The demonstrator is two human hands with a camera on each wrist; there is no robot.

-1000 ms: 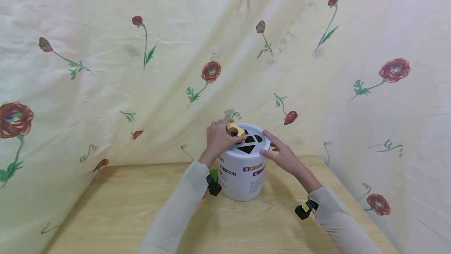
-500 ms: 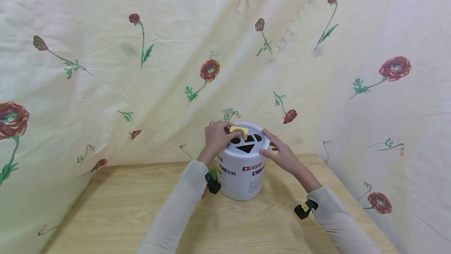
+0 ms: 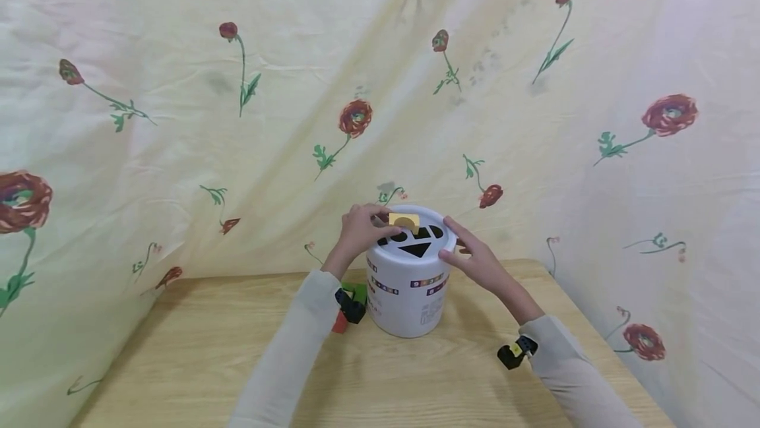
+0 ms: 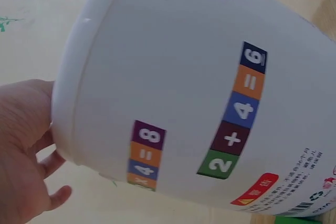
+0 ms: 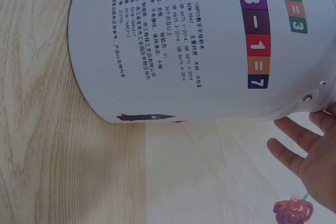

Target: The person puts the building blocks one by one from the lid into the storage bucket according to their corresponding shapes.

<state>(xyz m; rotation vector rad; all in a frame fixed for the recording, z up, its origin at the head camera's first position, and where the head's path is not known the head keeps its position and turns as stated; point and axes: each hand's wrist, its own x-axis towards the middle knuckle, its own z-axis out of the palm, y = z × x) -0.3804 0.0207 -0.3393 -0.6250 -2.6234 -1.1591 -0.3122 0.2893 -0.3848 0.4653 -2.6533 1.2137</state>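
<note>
A yellow block (image 3: 402, 217) is pinched by the left hand (image 3: 359, 227) above the slotted lid (image 3: 441, 244) of a white bucket (image 3: 406, 299); opposite, its rim (image 3: 410, 262) is touched by the outspread right hand (image 3: 479, 266).

The white bucket (image 3: 410, 293) is standing in the way toward the back of the surface (image 3: 231, 342), with the flowered cloth (image 3: 285, 118) hanging like a wall behind it. Over the lid, the left hand (image 3: 359, 227) and the yellow block (image 3: 404, 218) are blocking the left side, while the right hand (image 3: 479, 262) is occupying the right rim. The triangular hole (image 3: 414, 250) is lying reachable from the front. A green piece (image 3: 355, 291) and a red piece (image 3: 340, 324) are crowding the bucket's left side. Between the sleeves (image 3: 279, 355), an open lane is running up to the bucket's front.
</note>
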